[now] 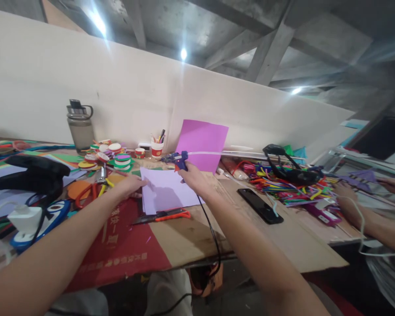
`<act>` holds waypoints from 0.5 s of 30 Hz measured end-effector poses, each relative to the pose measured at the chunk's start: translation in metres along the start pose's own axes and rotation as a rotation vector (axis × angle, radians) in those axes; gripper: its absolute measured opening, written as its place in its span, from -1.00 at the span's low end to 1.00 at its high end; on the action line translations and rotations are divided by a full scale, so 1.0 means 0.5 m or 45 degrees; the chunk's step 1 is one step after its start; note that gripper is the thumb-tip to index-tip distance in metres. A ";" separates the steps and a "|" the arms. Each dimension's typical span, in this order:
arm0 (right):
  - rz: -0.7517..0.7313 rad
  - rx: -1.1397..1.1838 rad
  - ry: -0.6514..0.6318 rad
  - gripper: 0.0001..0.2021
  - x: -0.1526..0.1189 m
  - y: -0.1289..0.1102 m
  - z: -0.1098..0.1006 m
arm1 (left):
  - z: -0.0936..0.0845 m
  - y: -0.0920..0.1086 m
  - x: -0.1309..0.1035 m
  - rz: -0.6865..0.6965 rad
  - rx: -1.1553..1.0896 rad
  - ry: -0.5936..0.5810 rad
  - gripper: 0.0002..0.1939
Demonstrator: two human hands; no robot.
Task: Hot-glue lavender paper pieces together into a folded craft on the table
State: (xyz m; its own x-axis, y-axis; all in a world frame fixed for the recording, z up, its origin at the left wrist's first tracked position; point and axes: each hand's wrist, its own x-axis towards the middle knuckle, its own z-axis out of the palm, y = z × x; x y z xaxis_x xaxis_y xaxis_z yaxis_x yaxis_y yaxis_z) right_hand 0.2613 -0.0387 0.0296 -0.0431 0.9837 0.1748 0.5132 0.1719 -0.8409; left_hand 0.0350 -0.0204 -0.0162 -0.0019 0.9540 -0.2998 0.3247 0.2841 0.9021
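Note:
My right hand (191,176) is wrapped round a blue glue gun (181,160), whose nozzle points left above the far edge of some light purple paper (173,193). A long pale glue stick sticks out of the gun's back to the right. At the paper's left edge, my left hand (133,186) has its fingers on the sheets; whether it pinches them is hard to make out. An orange-handled cutter (173,215) lies along the paper's near edge. Behind stands a bright purple sheet (202,142), leaning on the white wall.
Left are a bottle (80,129), ribbon rolls (121,161), red-handled pliers (88,193) and a power strip (52,224). A cup of pens (157,149) stands behind. Right are a phone (260,205), a pile of colourful pipe cleaners (292,191) and another person's hands (349,204).

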 end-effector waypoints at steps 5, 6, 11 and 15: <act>-0.016 0.183 -0.065 -0.82 0.041 0.012 0.077 | -0.017 0.001 0.006 0.077 0.570 0.088 -0.79; -0.036 0.233 -0.077 -0.81 0.049 0.018 0.089 | -0.018 0.001 0.006 0.083 0.589 0.079 -0.79; -0.088 0.411 -0.172 -0.73 0.077 0.037 0.119 | -0.031 -0.004 0.008 0.141 0.608 0.151 -0.77; -0.111 0.443 -0.254 -0.73 0.094 0.051 0.124 | -0.056 -0.006 0.020 0.118 0.456 0.233 -0.79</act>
State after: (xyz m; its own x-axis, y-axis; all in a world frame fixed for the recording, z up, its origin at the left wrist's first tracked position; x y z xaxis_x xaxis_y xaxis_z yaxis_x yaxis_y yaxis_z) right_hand 0.2192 0.0153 -0.0154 -0.2569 0.9498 0.1788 0.1815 0.2291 -0.9563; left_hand 0.0076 -0.0091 -0.0133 -0.1150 0.9844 -0.1331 0.6398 0.1759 0.7482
